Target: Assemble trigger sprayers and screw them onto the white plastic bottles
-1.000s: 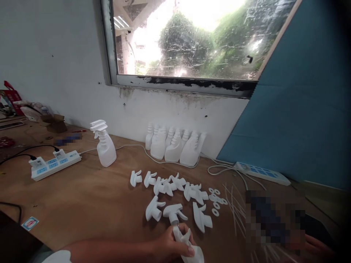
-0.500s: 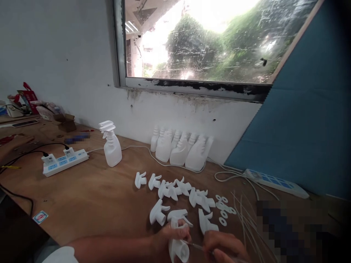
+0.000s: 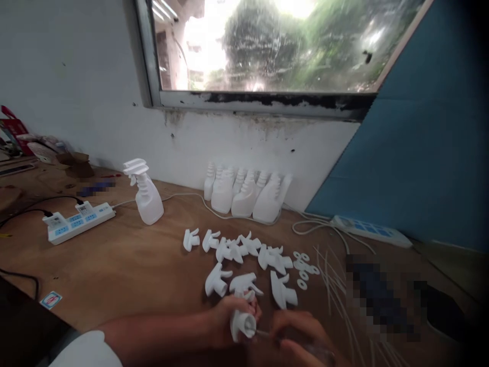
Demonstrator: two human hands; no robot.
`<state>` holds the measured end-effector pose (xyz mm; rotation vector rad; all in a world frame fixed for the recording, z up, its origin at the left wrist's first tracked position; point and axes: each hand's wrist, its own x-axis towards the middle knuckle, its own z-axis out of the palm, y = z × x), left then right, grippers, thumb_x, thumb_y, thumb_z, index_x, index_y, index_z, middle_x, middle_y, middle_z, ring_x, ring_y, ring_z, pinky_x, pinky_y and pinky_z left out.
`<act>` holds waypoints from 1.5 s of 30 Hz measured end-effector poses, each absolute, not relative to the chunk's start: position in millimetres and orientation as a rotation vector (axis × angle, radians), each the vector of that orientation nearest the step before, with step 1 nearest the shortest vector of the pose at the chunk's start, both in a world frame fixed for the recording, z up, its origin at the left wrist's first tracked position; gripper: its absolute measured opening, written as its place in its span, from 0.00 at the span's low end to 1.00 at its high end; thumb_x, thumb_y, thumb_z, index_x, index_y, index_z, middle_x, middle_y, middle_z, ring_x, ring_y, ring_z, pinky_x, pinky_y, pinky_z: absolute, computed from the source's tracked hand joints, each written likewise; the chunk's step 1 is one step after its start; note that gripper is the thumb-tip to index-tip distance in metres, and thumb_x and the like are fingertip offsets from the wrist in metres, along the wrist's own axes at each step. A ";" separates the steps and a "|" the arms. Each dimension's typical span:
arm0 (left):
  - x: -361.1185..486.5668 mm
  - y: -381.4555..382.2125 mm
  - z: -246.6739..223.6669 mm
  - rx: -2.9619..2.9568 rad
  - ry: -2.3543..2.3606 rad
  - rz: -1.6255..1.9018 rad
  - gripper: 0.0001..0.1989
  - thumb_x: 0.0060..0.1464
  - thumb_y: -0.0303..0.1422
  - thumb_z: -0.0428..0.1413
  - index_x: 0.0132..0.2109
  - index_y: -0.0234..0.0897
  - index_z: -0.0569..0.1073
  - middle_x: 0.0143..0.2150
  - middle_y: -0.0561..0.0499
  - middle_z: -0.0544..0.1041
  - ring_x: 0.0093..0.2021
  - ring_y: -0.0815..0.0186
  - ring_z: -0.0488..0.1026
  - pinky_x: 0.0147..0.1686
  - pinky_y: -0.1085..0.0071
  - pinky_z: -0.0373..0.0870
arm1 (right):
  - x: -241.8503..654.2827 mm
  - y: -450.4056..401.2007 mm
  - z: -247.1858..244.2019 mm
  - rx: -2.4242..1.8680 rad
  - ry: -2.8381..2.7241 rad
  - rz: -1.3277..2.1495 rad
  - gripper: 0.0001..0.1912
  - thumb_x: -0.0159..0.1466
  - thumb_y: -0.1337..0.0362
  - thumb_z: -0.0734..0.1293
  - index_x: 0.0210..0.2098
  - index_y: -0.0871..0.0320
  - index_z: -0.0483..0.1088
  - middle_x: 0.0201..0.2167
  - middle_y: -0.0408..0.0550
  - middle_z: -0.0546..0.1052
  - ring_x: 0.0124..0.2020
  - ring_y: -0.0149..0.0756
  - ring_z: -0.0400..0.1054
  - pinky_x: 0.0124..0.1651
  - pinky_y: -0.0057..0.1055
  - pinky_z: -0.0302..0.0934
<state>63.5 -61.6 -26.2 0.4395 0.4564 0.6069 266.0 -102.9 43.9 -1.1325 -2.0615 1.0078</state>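
Note:
My left hand [image 3: 223,316] is closed around a white trigger spray head [image 3: 243,325], its round collar opening turned toward the right. My right hand [image 3: 300,334], somewhat blurred, grips what looks like a screwdriver [image 3: 323,352] with a clear handle. Its thin shaft points at the collar opening; whether the tip touches is unclear. Just beyond my hands lie more white spray heads, among them one on the left [image 3: 216,280], one in the middle [image 3: 244,282] and one on the right [image 3: 282,290]. Several others [image 3: 229,250] form a loose row behind.
White ring washers [image 3: 302,275] and thin clear tubes [image 3: 336,290] lie to the right. Spray bottles without heads [image 3: 244,196] stand by the wall. A bottle with spray heads on top [image 3: 148,201] stands left, near a power strip [image 3: 82,221]. Another strip [image 3: 370,230] lies right.
The spray head has turned in my left hand, so its collar opening now faces the screwdriver. My right hand has shifted slightly down. The whole view has moved a little.

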 end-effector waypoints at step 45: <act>61.4 -63.1 -28.1 0.477 0.407 0.704 0.12 0.35 0.24 0.52 0.27 0.37 0.55 0.19 0.59 0.60 0.12 0.76 0.56 0.13 0.76 0.49 | 238.4 -109.6 12.5 -0.501 -2.480 0.458 0.06 0.67 0.73 0.58 0.35 0.60 0.65 0.34 0.52 0.74 0.37 0.33 0.67 0.39 0.30 0.66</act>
